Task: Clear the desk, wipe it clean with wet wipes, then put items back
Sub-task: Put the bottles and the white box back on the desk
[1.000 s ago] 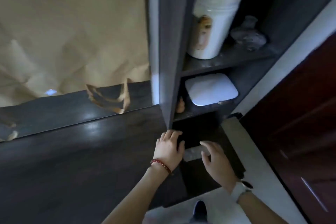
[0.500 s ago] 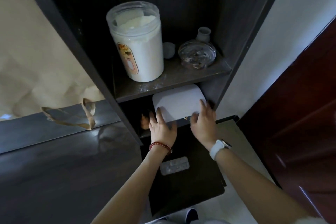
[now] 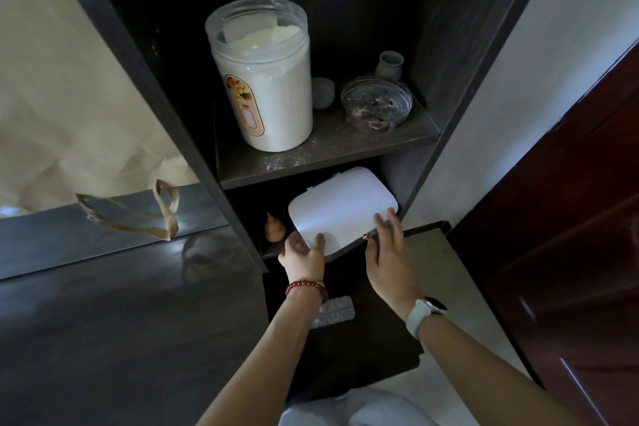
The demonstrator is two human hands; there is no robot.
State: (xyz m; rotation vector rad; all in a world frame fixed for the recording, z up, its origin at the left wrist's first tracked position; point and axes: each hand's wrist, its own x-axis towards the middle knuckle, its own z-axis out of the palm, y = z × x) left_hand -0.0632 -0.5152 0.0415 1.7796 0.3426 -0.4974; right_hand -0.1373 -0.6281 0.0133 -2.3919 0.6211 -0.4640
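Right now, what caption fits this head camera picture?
On the lower shelf below a powder jar, left hand grips and right hand touches a white box.

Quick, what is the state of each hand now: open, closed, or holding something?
Left hand: grips the near corner of the white box.
Right hand: open, straight fingers resting on the same box.

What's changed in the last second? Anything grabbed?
Both hands rose from the dark desk to the lower shelf. The left hand now grips the flat white rounded box at its front-left corner; the right hand lays fingers on its right corner. The box has slid forward. The silver blister pack, white powder jar and glass dish stayed.
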